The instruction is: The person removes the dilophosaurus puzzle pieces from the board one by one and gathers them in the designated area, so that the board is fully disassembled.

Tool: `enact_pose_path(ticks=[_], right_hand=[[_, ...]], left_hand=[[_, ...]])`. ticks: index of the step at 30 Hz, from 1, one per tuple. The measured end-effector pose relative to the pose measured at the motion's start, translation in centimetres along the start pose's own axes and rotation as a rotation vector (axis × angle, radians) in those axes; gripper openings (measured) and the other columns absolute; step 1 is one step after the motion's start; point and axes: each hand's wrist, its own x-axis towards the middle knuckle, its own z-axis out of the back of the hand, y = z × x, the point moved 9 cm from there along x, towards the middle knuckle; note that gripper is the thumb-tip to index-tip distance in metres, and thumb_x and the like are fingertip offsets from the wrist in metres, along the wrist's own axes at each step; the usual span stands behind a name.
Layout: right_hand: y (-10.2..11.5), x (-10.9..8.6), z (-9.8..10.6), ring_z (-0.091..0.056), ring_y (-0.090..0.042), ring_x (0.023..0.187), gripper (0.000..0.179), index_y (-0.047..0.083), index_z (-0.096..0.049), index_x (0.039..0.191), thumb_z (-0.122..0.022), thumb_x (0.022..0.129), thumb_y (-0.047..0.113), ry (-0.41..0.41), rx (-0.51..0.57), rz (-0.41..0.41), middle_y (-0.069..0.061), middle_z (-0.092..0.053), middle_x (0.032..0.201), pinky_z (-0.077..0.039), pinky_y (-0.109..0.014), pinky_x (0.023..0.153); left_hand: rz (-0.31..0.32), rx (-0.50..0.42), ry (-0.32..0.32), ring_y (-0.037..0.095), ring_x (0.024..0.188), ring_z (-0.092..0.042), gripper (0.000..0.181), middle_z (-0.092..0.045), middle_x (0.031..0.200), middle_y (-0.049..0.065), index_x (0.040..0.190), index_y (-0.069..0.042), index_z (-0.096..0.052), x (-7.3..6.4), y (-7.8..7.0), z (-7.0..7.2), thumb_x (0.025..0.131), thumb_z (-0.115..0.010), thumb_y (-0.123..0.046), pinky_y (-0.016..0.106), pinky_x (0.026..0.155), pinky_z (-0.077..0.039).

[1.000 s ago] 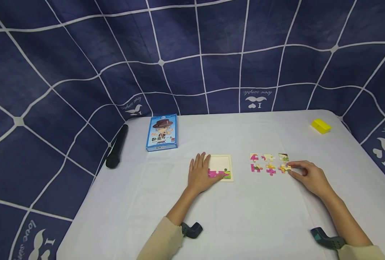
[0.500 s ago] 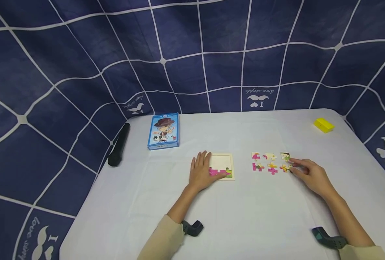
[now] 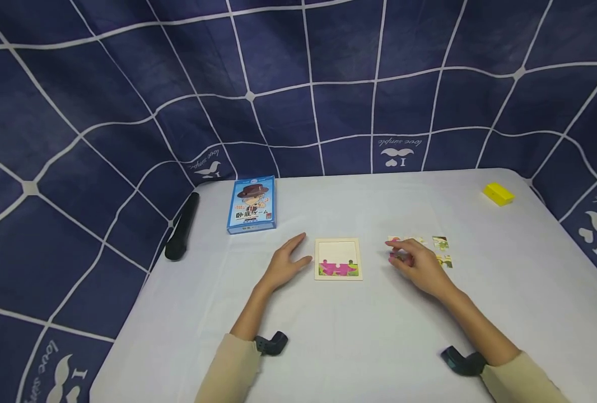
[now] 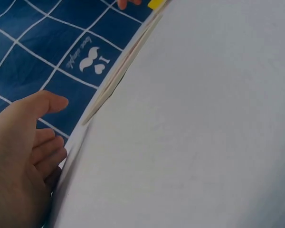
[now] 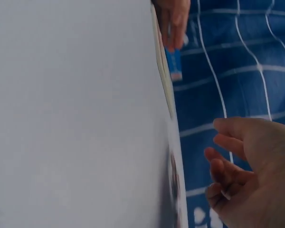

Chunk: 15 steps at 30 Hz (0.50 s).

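A square jigsaw tray (image 3: 339,240) with a cream frame lies mid-table. Pink and green puzzle pieces (image 3: 339,269) fill its bottom row. My left hand (image 3: 281,266) is just left of the tray, thumb and fingers spread apart, holding nothing; the left wrist view shows this hand (image 4: 26,147) beside the tray's edge. Over the loose puzzle pieces is my right hand (image 3: 424,270), its thumb and fingertips parted with nothing between them. It partly covers the left and middle pieces. A green-and-white corner piece (image 3: 441,242) and a yellow-green piece (image 3: 446,261) show to its right.
A blue card-game box (image 3: 251,205) sits at the back left, beside a black cylindrical object (image 3: 182,226) near the table's left edge. At the back right is a yellow block (image 3: 498,194). A white cloth (image 3: 339,347) covers the table; a navy checked curtain (image 3: 339,84) hangs behind.
My left hand has come off the tray and moved left, uncovering its bottom row. My right hand has moved left from the rightmost loose pieces to the left ones.
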Motion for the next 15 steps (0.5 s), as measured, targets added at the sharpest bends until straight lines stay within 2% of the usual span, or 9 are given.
enact_pose_path(ticks=[2,4,8,11,15], right_hand=[[1.2,0.8,-1.5,-0.041,-0.007,0.058,0.036,0.006,-0.064,0.114,-0.072,0.079,0.010,0.028,0.019,0.005,-0.006,-0.060,0.092,-0.035,-0.022,0.049],[2.4,1.5,-3.1,-0.040,-0.007,0.059,0.036,0.007,-0.065,0.114,-0.072,0.080,0.012,0.066,0.044,0.008,-0.005,-0.059,0.091,-0.034,-0.023,0.049],[4.2,2.5,-6.1,-0.041,-0.008,0.060,0.037,0.007,-0.064,0.117,-0.071,0.081,0.013,0.145,0.109,0.019,-0.005,-0.059,0.094,-0.036,-0.022,0.049],[5.2,3.0,-8.1,-0.042,-0.009,0.060,0.038,0.006,-0.063,0.118,-0.070,0.081,0.011,0.191,0.142,0.037,-0.006,-0.059,0.094,-0.037,-0.022,0.050],[5.9,3.3,-10.2,-0.042,-0.008,0.062,0.038,0.006,-0.063,0.118,-0.071,0.081,0.014,0.227,0.150,0.054,-0.004,-0.058,0.093,-0.038,-0.022,0.052]], left_hand=[[-0.022,0.027,0.007,0.019,0.133,-0.031,0.064,-0.038,0.143,0.004,0.142,-0.013,-0.038,-0.1,0.2,0.1,0.085,-0.064,-0.029,0.036,0.107,-0.026],[-0.048,0.079,0.041,0.020,0.134,-0.030,0.066,-0.036,0.145,0.004,0.143,-0.016,-0.036,-0.2,0.1,-0.2,0.085,-0.063,-0.033,0.039,0.107,-0.025],[-0.096,0.235,0.102,0.020,0.136,-0.024,0.071,-0.033,0.146,0.004,0.144,-0.018,-0.034,-0.5,-0.4,-1.1,0.084,-0.061,-0.043,0.043,0.109,-0.020],[-0.123,0.316,0.104,0.019,0.137,-0.022,0.072,-0.034,0.146,0.002,0.144,-0.018,-0.035,-0.7,-0.9,-1.3,0.082,-0.061,-0.047,0.043,0.109,-0.018],[-0.153,0.362,0.092,0.020,0.137,-0.021,0.073,-0.036,0.145,0.002,0.143,-0.018,-0.036,-0.9,-1.2,-1.4,0.082,-0.060,-0.048,0.045,0.109,-0.018]])
